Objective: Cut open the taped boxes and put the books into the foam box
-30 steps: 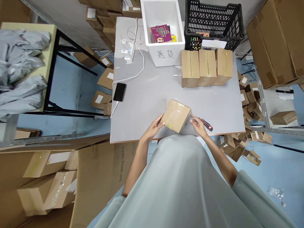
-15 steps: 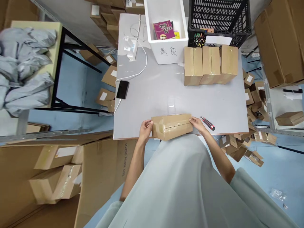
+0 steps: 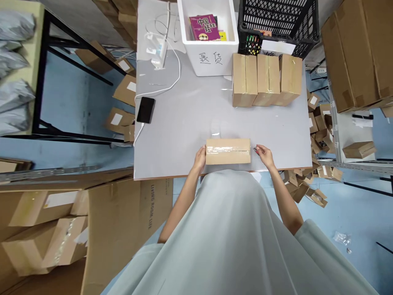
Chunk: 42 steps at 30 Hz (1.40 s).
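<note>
Brown oblong cardboard box with shiny clear tape (image 3: 228, 151) lies near the front edge of my pale grey tabletop (image 3: 184, 119). My left hand (image 3: 200, 158) touches its left end; I cannot tell whether the fingers grip it. Just beyond its right end, my right hand (image 3: 264, 156) pinches a slim metal-tipped cutter (image 3: 255, 149), mostly hidden by my fingers. Farther off lie a black rectangular phone (image 3: 145, 110), three upright brown taped cartons (image 3: 266, 80) and a white rectangular tub (image 3: 206, 59) holding a purple printed packet (image 3: 205, 28).
</note>
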{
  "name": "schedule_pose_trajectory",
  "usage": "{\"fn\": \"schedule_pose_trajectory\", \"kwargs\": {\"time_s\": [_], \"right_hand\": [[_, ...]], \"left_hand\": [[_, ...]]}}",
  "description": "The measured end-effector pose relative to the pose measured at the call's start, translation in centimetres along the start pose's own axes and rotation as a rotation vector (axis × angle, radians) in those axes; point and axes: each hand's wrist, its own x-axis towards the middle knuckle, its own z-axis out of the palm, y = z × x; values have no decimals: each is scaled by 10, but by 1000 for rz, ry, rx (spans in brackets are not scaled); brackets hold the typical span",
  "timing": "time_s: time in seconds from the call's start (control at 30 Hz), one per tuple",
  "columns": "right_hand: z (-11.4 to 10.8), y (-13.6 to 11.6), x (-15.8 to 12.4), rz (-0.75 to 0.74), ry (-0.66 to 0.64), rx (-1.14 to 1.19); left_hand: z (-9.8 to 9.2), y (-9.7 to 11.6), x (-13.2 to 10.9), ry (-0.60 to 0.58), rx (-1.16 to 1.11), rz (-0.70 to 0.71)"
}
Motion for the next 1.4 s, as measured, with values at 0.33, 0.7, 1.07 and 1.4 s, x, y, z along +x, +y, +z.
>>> {"fn": "schedule_pose_trajectory", "kwargs": {"time_s": [0.33,0.7,1.07,1.4], "right_hand": [[-5,31,-7,114,-68,-925],[-41,-47,-7,-274,181,-682],[39,-170,-32,-836,-544,-1239],[48,-199,-34,-907,-626,-1352]], "left_hand": [[-35,15,-25,-111,204,169],[-17,6,-36,-187,220,228],[-19,0,-32,-258,144,243],[-16,-4,-31,-288,77,249]]}}
